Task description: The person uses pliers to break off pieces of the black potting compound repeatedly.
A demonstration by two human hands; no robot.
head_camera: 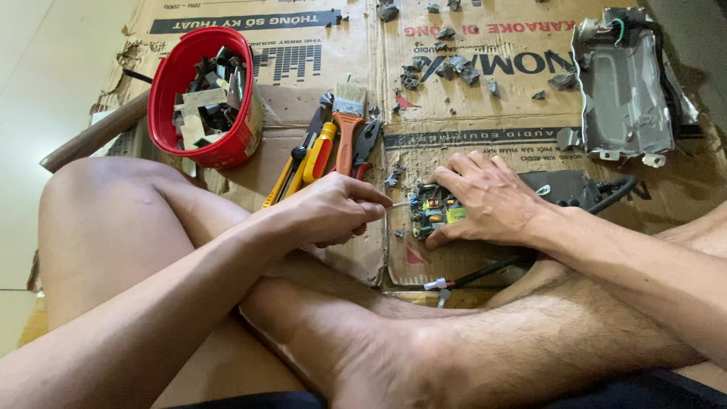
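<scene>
The right hand (488,198) covers most of the circuit board (433,210), so its far half is hidden. The left hand (333,208) closes around a thin tool (397,204); only the tip shows. Left of the board, the pliers (365,144) lie partly under a paintbrush (347,125). The scraps in the red bucket (203,95) are too small to tell.

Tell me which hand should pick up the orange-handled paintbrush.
Probably the left hand: it lies just below the paintbrush, though it grips a thin metal tool. The right hand is pressing down the circuit board, farther off.
</scene>
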